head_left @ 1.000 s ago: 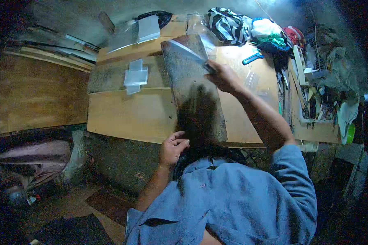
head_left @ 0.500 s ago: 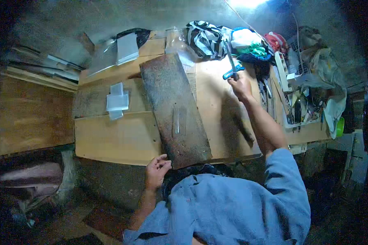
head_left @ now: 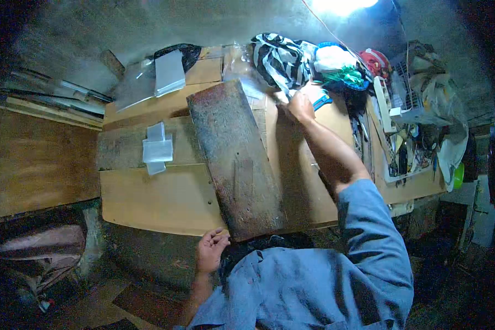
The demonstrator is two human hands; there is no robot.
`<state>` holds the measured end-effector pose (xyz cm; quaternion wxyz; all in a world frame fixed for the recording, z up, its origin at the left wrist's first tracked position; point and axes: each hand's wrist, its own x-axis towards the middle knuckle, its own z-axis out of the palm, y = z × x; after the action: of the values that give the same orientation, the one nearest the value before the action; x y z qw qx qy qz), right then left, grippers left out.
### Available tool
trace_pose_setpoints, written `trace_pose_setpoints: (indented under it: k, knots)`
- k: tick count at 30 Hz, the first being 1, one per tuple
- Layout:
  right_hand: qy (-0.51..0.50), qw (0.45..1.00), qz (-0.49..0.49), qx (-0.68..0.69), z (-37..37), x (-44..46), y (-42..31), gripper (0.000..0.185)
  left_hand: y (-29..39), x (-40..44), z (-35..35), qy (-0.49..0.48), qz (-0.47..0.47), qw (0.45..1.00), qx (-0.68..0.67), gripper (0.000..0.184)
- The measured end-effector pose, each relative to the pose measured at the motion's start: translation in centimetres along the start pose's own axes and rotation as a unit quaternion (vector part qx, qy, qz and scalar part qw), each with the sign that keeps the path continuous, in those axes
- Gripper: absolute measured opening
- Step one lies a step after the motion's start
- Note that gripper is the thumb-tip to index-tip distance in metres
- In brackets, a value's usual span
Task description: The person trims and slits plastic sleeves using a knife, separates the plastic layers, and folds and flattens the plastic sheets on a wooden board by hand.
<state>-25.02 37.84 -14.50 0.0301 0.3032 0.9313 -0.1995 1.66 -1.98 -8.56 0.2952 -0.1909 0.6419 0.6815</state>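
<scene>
My right hand (head_left: 301, 106) is closed round the handle of a knife (head_left: 283, 85), over the back of the table near the striped bag (head_left: 283, 60). Just right of it lies a blue cutter (head_left: 322, 100). A worn dark board (head_left: 234, 148) lies slantwise on the table, with a small clear strip (head_left: 243, 179) on its lower half. Beside the board's near left corner is my left hand (head_left: 212, 247), its fingers curled together; whether anything small is between them cannot be made out. Stacked clear plastic pieces (head_left: 158, 149) lie left of the board.
White sheets (head_left: 170, 74) and a black bag stand at the back left. Along the back right are a white bundle (head_left: 331, 59) and a red bag (head_left: 375, 61). A tool tray (head_left: 410, 175) and a power strip (head_left: 384, 104) sit on the right.
My right hand has swung from above the board out to the right, then back left a little, with the knife in it. My left hand stays by the board's near corner.
</scene>
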Motion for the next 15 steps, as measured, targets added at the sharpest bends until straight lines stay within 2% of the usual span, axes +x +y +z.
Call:
trace_pose_setpoints:
  k: [4, 6, 7, 11, 15]
  knots:
    - [0.013, 1.0, 0.004, 0.014, 0.6, 0.8, -0.5, 0.042, -0.1, -0.4, 0.0, 0.003, 0.011, 1.0, -0.019, 0.039]
    - [-0.029, 0.999, 0.022, 0.034, 0.9, 1.5, -0.6, 0.034, -0.1, -0.5, -0.1, 0.006, 0.012, 1.0, -0.007, 0.039]
    - [0.001, 0.999, 0.027, 0.044, 1.1, 1.4, -0.7, 0.026, -0.1, -0.5, -0.1, 0.007, 0.014, 1.0, 0.006, 0.038]
    - [0.012, 0.998, 0.027, 0.048, 1.9, 2.0, -0.1, 0.026, -0.1, -0.6, -0.3, 0.004, 0.034, 0.999, -0.004, 0.037]
    - [-0.019, 0.998, 0.015, 0.055, 1.4, 1.1, 1.0, 0.023, 0.7, -1.0, -0.1, 0.004, 0.009, 1.0, 0.003, 0.036]
